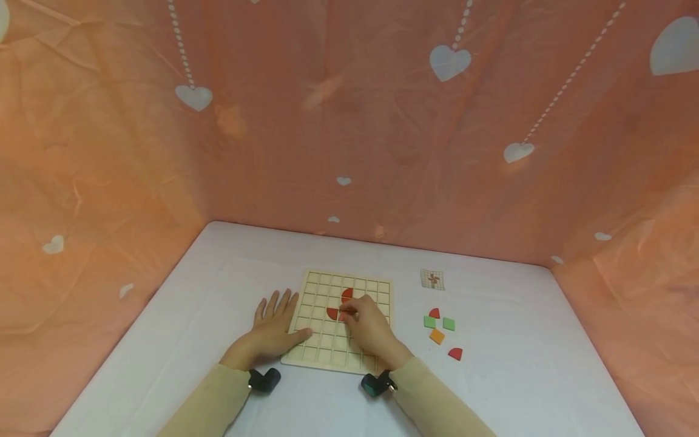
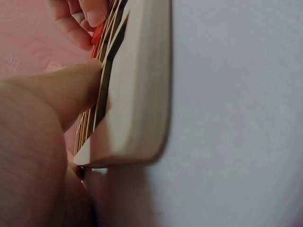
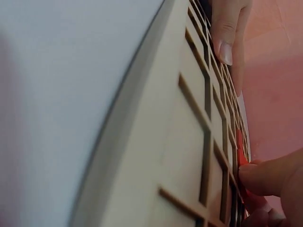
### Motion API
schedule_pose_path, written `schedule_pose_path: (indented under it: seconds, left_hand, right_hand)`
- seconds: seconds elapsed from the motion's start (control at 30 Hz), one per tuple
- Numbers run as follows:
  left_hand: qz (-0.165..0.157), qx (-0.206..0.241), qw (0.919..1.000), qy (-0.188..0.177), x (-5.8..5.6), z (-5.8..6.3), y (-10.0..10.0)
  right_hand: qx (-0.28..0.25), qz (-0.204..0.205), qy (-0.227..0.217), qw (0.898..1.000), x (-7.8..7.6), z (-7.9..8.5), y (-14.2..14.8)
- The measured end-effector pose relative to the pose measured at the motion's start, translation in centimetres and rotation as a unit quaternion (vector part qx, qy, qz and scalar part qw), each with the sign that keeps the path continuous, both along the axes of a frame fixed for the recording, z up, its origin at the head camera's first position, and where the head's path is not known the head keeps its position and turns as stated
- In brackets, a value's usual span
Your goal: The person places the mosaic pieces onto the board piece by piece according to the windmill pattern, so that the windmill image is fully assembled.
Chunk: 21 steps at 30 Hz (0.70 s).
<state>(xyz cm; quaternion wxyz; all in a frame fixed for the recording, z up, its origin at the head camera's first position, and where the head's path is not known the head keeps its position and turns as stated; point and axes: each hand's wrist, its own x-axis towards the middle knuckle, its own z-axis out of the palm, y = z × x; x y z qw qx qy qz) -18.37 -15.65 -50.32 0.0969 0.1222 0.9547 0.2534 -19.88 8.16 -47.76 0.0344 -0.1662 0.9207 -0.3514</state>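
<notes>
A wooden grid board (image 1: 322, 358) lies on the table, with red quarter-circle pieces (image 1: 332, 314) seated in cells near its middle. My left hand (image 1: 273, 331) lies with fingers spread at the board's left edge, its thumb resting on the grid. Over the middle cells, my right hand (image 1: 368, 325) pinches a red quarter-circle piece (image 1: 343, 316) between thumb and fingertips, low against the board. The right wrist view shows the right thumb (image 3: 265, 177) right at the red; the fingers mostly hide the held piece.
Right of the board lie two green squares (image 1: 449, 323), an orange square (image 1: 437, 336) and two red quarter-circles (image 1: 455, 353). Behind them is a small pattern card (image 1: 432, 280) with a pinwheel figure. An orange curtain (image 1: 349, 121) with hearts encloses the white table (image 1: 524, 364).
</notes>
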Motion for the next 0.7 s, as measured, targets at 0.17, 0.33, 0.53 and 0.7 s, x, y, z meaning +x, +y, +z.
schedule_pose_path:
  seconds: [0.17,0.33,0.53,0.7]
  left_hand:
    - [-0.001,0.007,0.9999,-0.009,0.22,0.53,-0.01]
    - [0.002,-0.002,0.9999,-0.012,0.15,0.43,0.02]
    - [0.001,-0.004,0.9999,-0.010,0.10,0.25,-0.02]
    - [0.001,0.006,0.9999,-0.012,0.18,0.48,0.08]
  right_hand:
    - [0.007,-0.004,-0.020,1.000,0.01,-0.10,-0.17]
    - [0.013,-0.013,-0.016,1.000,-0.02,-0.17,0.00]
    - [0.024,-0.023,0.005,0.999,-0.08,-0.35,0.21]
    - [0.024,-0.028,0.014,0.999,0.02,-0.36,0.18]
